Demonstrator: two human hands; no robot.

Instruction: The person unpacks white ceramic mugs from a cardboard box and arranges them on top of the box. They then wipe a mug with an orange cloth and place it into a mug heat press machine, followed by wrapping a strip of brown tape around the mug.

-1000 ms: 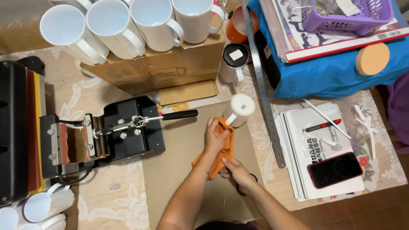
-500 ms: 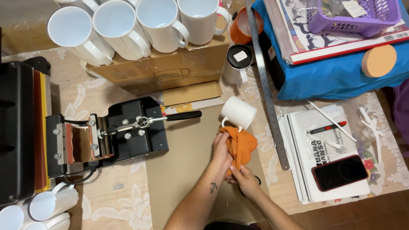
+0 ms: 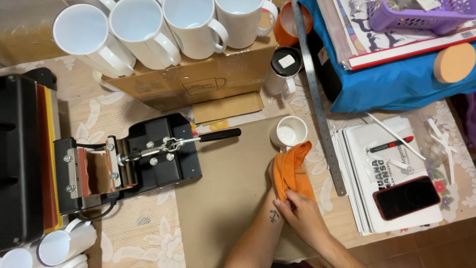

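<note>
Seen from above, a left hand (image 3: 287,171) wears an orange glove (image 3: 293,168), and the right hand (image 3: 303,213) grips its cuff. A white mug (image 3: 289,132) stands upright just beyond the glove, on brown paper (image 3: 228,198) beside a black mug press (image 3: 144,159).

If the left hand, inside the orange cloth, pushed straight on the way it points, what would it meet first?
Most likely the white mug standing just beyond the orange cloth that covers the left hand; the cloth's tip seems already at the mug, though depth is unclear.

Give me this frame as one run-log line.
left hand: inside orange glove | right hand: tugging glove cuff | white mug: upright by glove | mug press: untouched
</note>
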